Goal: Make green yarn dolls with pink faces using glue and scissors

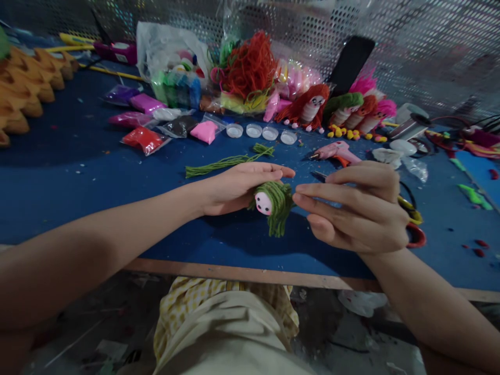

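My left hand is wrapped round a small doll head with a pale face, dark eyes and pink cheeks. Green yarn hair covers its top and hangs down on the right side. Just right of the hair is my right hand, its fingers bent and close together near a thin dark-tipped tool; whether they hold it is unclear. Behind my left hand lies a bundle of green yarn on the blue table.
A pink glue gun lies beyond my right hand, scissors beside it. Small round dishes, clay packets and finished dolls stand farther back. An orange rack is at the left.
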Available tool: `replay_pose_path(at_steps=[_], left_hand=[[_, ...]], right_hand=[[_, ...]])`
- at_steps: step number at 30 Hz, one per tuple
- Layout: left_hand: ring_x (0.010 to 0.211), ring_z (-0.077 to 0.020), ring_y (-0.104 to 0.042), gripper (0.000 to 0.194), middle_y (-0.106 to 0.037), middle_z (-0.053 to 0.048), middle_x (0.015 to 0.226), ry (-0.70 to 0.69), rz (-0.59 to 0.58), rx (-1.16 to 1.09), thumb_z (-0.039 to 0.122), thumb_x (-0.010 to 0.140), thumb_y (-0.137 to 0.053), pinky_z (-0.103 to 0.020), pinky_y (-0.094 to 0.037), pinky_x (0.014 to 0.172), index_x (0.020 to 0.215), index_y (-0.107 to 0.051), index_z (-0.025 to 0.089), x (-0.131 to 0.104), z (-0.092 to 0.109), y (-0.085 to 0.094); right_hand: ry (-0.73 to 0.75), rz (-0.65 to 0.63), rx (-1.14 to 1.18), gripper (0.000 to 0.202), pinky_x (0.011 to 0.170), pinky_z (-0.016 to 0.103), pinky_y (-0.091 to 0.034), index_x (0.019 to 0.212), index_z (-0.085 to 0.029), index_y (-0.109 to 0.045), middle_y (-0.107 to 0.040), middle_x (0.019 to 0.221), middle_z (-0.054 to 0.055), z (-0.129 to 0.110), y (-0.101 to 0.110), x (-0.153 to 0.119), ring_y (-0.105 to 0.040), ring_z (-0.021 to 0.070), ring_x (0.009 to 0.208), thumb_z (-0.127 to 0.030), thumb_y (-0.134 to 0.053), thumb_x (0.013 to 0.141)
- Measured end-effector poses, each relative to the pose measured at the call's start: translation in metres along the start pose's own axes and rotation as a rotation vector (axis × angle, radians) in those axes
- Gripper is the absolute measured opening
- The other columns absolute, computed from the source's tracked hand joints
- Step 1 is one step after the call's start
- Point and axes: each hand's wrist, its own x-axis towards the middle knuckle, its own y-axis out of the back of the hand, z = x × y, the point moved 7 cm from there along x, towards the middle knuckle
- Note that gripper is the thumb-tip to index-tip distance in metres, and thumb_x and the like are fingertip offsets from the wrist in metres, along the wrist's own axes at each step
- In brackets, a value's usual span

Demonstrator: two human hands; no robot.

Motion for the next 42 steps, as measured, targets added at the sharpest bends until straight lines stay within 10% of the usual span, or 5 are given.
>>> replay_pose_path(at_steps=[20,25,30,42], left_hand=[[0.075,-0.0118,-0.066,0.025,-0.071,-0.001,0.084,0.015,-0.018,-0.001,0.031,0.088,-0.081,-0.024,-0.050,0.070,0.105,-0.074,0.014,0.000,-0.001,-0.001],[0.075,-0.0118,-0.066,0.024,-0.071,-0.002,0.085,0.015,-0.016,0.008,0.028,0.089,-0.079,-0.024,-0.050,0.070,0.107,-0.074,0.014,0.000,0.001,-0.001],[0.070,-0.0090,-0.064,0.012,-0.069,0.000,0.078,0.007,-0.018,-0.019,0.021,0.091,-0.074,-0.021,-0.049,0.068,0.101,-0.074,0.014,0.000,0.003,-0.002],[0.065,-0.0078,-0.058,0.011,-0.062,0.003,0.073,0.013,-0.077,-0.013,0.015,0.086,-0.074,-0.021,-0.044,0.062,0.096,-0.072,0.012,0.001,-0.003,-0.008]], right_hand=[[0.138,0.052,-0.008,0.031,0.076,0.043,-0.053,0.108,-0.021,-0.078,-0.077,0.094,0.007,-0.010,-0.001,0.004,-0.063,0.0246,0.087,-0.034,-0.050,0.103],[-0.019,0.094,0.063,0.024,0.076,0.042,-0.054,0.112,-0.023,-0.072,-0.076,0.092,0.006,-0.002,0.000,0.008,-0.064,0.0214,0.083,-0.034,-0.053,0.102],[-0.228,-0.138,0.126,0.046,0.091,0.052,-0.052,0.130,-0.027,-0.065,-0.074,0.113,0.010,0.003,-0.021,0.007,-0.066,0.0291,0.101,-0.052,-0.070,0.092],[-0.292,-0.186,0.204,0.043,0.094,0.050,-0.049,0.119,-0.024,-0.062,-0.071,0.114,0.010,-0.004,-0.039,0.004,-0.062,0.0289,0.108,-0.042,-0.078,0.083]])
